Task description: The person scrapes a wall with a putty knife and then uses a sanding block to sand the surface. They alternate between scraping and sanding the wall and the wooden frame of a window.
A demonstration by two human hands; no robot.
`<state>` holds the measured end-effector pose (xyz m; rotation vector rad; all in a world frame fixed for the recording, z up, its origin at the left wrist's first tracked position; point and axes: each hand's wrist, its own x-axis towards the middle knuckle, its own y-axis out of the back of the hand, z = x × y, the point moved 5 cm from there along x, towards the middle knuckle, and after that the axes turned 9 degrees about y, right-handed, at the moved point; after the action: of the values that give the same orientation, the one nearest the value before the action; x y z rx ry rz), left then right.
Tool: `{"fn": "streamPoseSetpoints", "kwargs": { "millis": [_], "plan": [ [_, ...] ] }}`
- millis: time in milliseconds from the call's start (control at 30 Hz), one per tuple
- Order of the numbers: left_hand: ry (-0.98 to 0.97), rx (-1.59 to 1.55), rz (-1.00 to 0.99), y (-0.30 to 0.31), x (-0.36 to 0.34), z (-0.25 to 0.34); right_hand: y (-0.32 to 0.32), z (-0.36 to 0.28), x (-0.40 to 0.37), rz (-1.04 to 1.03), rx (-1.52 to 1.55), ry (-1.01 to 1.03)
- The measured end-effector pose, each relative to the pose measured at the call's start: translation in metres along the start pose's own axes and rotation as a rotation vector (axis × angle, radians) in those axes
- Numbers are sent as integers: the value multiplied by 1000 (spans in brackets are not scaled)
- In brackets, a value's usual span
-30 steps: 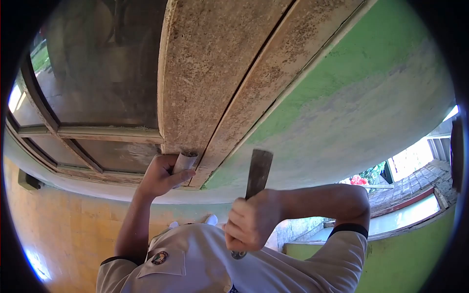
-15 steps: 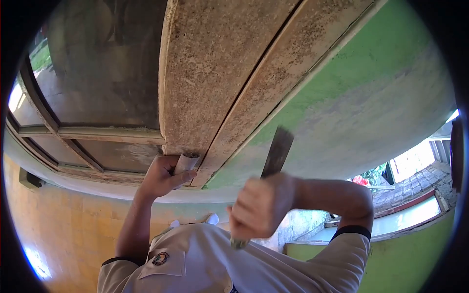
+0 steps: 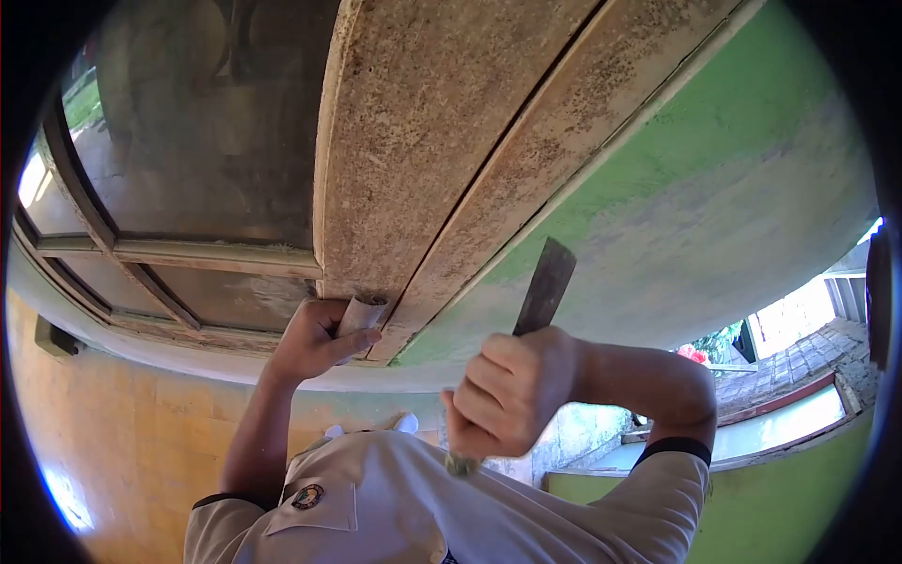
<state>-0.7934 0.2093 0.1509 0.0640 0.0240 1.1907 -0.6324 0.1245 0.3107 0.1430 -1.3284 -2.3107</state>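
Note:
My left hand [image 3: 317,343] is closed around a pale, cylindrical handle-like piece [image 3: 361,314] with a rough, dark upper end. It holds the piece against the lower part of the weathered wooden frame [image 3: 423,141], beside the glass panes. The piece's lower end is hidden by my fingers. In front of my chest, my right hand [image 3: 507,395] forms a fist around a flat dark metal blade [image 3: 545,287]. The blade points up and slightly right, with a slanted tip, and stands apart from the frame. A handle end [image 3: 462,464] shows below the fist.
Glass panes [image 3: 216,132] with wooden bars fill the left side. A green and grey wall [image 3: 695,216] runs along the right of the frame. Below left is a yellowish tiled floor [image 3: 141,414]. A window ledge [image 3: 752,442] stands at the far right.
The blade has tilted slightly further right and is sharper now, while my right fist has shifted a little. My left hand keeps its grip on the pale piece. The view has moved slightly.

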Motion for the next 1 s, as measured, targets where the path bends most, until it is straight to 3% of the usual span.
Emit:
{"fn": "streamPoseSetpoints", "kwargs": {
  "millis": [133, 233, 400, 567, 667, 833, 1000],
  "plan": [
    [-31, -10, 5, 0, 0, 2, -7, -32, 8, -23, 144, 83],
    [-15, -6, -2, 1, 0, 3, -13, -6, -9, -38, 60, 37],
    [-37, 17, 10, 1, 0, 0, -6, -35, 13, -5, 138, 111],
    [4, 2, -7, 0, 0, 1, 2, 7, -3, -41, -35, -8],
    [-11, -17, 12, 0, -1, 4, 1, -23, 12, -8, 159, 90],
    [-9, -33, -18, 1, -1, 2, 0, 2, 1, 6, 67, -11],
    [6, -21, -18, 1, 0, 1, -9, -26, 11, 38, 202, 85]
  ]
}}
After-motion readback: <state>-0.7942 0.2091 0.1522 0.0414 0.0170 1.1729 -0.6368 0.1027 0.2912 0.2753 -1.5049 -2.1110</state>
